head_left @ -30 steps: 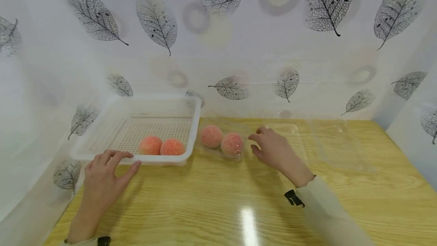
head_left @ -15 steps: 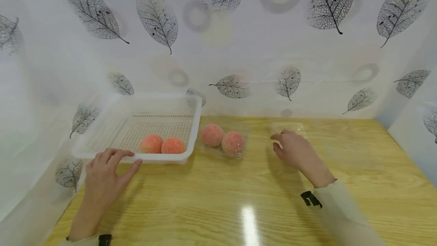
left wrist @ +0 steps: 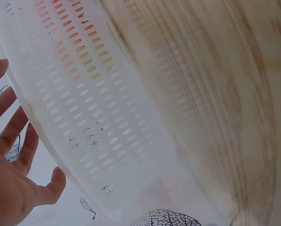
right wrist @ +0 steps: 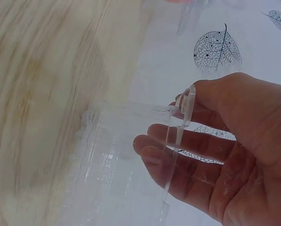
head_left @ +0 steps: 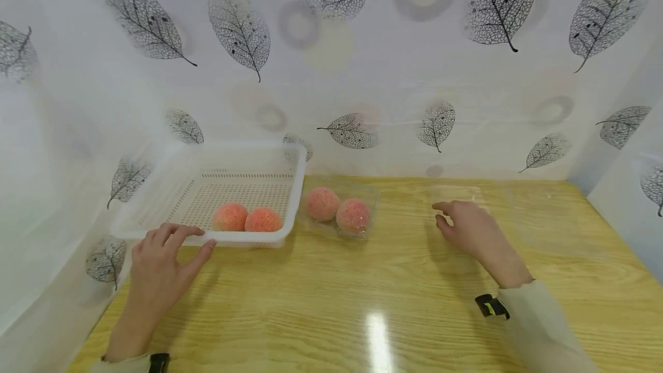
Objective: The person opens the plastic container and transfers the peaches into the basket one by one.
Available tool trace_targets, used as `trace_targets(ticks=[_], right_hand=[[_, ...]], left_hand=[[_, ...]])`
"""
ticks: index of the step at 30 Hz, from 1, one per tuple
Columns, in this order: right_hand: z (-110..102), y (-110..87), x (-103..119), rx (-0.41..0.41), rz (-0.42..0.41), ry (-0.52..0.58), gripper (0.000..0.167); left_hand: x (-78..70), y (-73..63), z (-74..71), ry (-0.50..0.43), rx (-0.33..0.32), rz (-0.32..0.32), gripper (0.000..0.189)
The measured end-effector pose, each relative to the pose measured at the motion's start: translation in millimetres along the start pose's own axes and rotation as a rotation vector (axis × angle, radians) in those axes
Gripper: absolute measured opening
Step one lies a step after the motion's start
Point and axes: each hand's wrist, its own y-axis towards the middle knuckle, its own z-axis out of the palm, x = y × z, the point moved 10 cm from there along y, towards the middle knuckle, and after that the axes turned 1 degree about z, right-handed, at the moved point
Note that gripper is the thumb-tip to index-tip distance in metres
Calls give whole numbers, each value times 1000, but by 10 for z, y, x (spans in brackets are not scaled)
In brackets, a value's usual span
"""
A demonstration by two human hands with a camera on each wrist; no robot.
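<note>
My left hand [head_left: 160, 281] rests at the front rim of a white plastic basket [head_left: 233, 238], thumb apart from the loosely bent fingers. Two peach-like orange-pink balls, a left one [head_left: 230, 217] and a right one [head_left: 263, 220], lie inside near that rim. In the right wrist view, my right hand [right wrist: 211, 155] pinches the edge of a clear plastic box [right wrist: 116, 165], thumb on one side and fingers behind it. From the head view this box [head_left: 456, 192] is faint, low over the wooden table. Between the hands stands another clear box [head_left: 370, 194] with two pink balls [head_left: 353, 216].
A faint, flat clear plastic piece [head_left: 549, 206] lies at the far right of the wooden table [head_left: 311, 304]. A white sheet [head_left: 383, 62] printed with leaves closes off the back and sides. Slots line the basket's wall [left wrist: 93, 103].
My right hand has moved right, away from the box with two balls, and the clear box it pinches has shifted right with it. My left hand stays at the basket rim.
</note>
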Motion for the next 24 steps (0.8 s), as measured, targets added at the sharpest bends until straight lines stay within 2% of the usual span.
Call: trace_targets(ticks=[3, 6, 9, 12, 17, 24], right_hand=[[-20, -11, -23, -25, -4, -20, 35], [-69, -26, 12, -93, -23, -48, 35], [-124, -27, 130, -180, -68, -38, 34], [-126, -7, 324, -238, -148, 1, 33], [6, 85, 647, -210, -277, 80, 38], [182, 224, 932, -122, -352, 151, 52]], left_hand=[[16, -4, 1, 4, 8, -7, 47], [26, -14, 2, 4, 14, -13, 47], [32, -24, -1, 6, 15, -16, 43], [34, -27, -6, 5, 12, -19, 36], [19, -13, -4, -2, 14, -14, 33], [16, 5, -2, 2, 18, -15, 30]])
